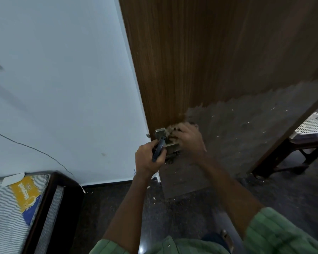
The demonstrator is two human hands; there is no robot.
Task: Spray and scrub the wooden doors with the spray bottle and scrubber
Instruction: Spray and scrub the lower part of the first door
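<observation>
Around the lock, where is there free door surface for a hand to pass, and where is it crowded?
Free: the broad wooden door face above the lock, and the dull grey lower face to the right, toward the white basket. Crowded: at the lock itself, where the left hand grips a dark handle and the blurred right hand works against it.

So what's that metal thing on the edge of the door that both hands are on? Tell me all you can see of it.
It is a metal lock box of dull brass or silver tone, mounted low at the free edge of the brown wooden door. A dark lever handle slopes down and left from it; the left hand grips that handle. The right hand presses a blurred tan scrubber against its top. A small bolt pokes out past the door edge. Finer detail is blurred.
</observation>
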